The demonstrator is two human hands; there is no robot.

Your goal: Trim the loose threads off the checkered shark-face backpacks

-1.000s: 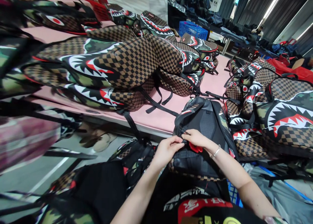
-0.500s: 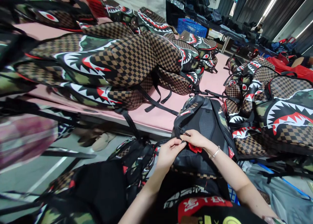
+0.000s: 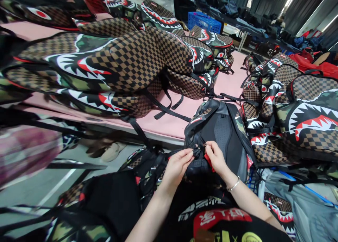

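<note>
A black-backed backpack (image 3: 223, 129) lies in front of me at the table edge, its padded back panel facing up. Over its lower left side, my left hand (image 3: 177, 165) is closed, thumb and fingers pinching a bunched black strap (image 3: 196, 151). Just to the right, my right hand (image 3: 217, 158) pinches at the same black webbing, its fingertips together close to a small loose end. Below the right palm shows a red piece (image 3: 208, 161), partly covered, whose kind I cannot make out.
Checkered shark-mouth backpacks (image 3: 134, 62) are piled on the pink tabletop (image 3: 169, 124) at left; more backpacks (image 3: 311, 118) stand at right. A blue crate (image 3: 204, 22) sits farther back. Black bags (image 3: 113, 199) fill the lower left, and a person's plaid clothing (image 3: 26, 147) shows at the left edge.
My hands have moved slightly apart, the right one to the right and turned more upright. The black strap between them is now bunched up and more visible.
</note>
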